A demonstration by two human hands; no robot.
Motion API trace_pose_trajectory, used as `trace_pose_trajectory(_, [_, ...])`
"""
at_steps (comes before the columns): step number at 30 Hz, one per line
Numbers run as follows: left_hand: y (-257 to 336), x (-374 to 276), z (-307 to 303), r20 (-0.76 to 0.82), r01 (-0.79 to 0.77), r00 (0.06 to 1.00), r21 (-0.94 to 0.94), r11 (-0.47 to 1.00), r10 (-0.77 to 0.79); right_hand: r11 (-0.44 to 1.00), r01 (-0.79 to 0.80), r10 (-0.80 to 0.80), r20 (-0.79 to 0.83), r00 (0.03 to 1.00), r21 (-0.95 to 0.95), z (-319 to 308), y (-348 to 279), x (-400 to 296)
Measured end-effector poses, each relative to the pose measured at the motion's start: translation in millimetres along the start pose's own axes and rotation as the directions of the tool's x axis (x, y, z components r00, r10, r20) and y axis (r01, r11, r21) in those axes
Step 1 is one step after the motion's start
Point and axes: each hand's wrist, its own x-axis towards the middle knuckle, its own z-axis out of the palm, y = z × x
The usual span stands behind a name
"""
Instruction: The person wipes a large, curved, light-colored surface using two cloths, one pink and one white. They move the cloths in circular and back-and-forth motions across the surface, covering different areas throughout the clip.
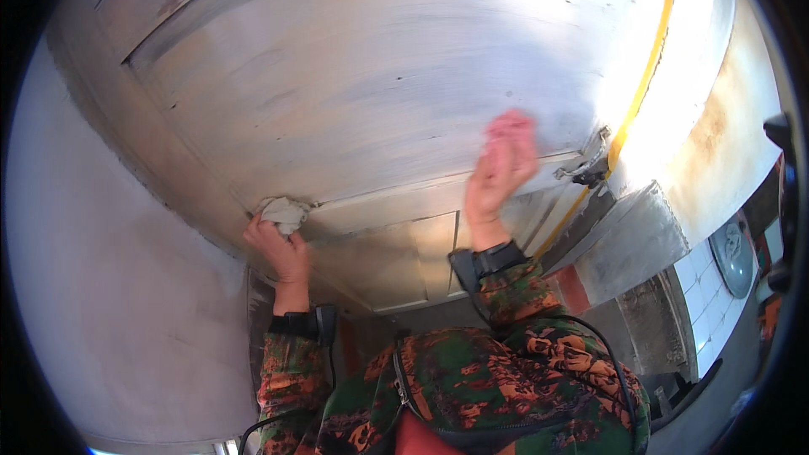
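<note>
A worn, pale painted door (379, 76) with recessed panels stands before me. At its lower left part, my left hand (278, 249) grips a crumpled off-white cloth (285, 213) against the frame of the large panel. On the right, my right hand (496, 183) is raised with a pink cloth (510, 129), slightly blurred, at the lower right of that panel; whether the cloth touches the wood is hard to tell. A metal pull handle (584, 158) is fixed near the door's right edge, right of my right hand.
A plain wall (126, 278) borders the door on the left. Along the door's right edge runs a yellow strip (654, 69). White tiles (711, 309) and a round glass-like lid or dish (734, 256) lie at the lower right. Black cables hang from both wrist bands.
</note>
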Motion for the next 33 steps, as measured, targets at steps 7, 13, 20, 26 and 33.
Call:
trace_pose_trajectory(7, [5.1, 4.6, -1.6, -0.048, -0.030, 0.998, 0.014, 0.999, 0.030, 0.788, 0.500, -0.241, 0.568, 0.787, -0.359, -58.1, 8.1, 6.2])
trace_pose_trajectory(13, [10.5, 5.2, -0.4, -0.082, 0.011, 0.997, -0.030, 1.000, -0.013, 0.784, -0.107, -0.118, -0.316, 0.941, -0.612, -91.6, 50.4, 51.7])
trace_pose_trajectory(20, [4.6, 2.9, -1.3, -0.053, -0.052, 0.997, 0.049, 0.997, 0.055, 0.802, 0.459, -0.325, 0.366, 0.872, -0.382, -47.7, 14.0, 1.0])
trace_pose_trajectory(26, [-4.4, -1.6, 2.0, -0.069, -0.042, 0.996, 0.094, 0.995, 0.048, 0.719, 0.377, -0.246, 0.293, 0.924, -0.584, -106.8, 40.9, 56.8])
trace_pose_trajectory(33, [-1.5, -4.5, 2.4, -0.075, 0.007, 0.997, 0.096, 0.995, 0.000, 0.973, 0.095, -0.127, -0.143, 0.982, -0.212, -52.5, 31.6, 45.3])
